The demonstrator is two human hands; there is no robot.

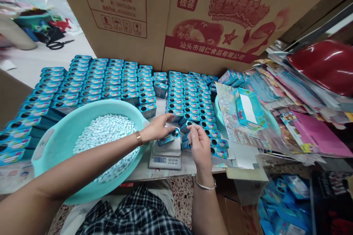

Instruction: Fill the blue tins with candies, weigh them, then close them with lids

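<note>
Fingers of left hand (158,127) grip glossy rectangular tin (168,137) on flat scale (166,154); right hand (199,146) pinched narrow.

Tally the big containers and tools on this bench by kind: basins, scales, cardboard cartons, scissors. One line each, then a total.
Teal basin of white tablets, plus a second basin mostly hidden under papers: 2
Digital scale: 1
Big cardboard carton: 1
Scissors: 1
Total: 5
The small blue boxes are too many to count reliably.
</note>
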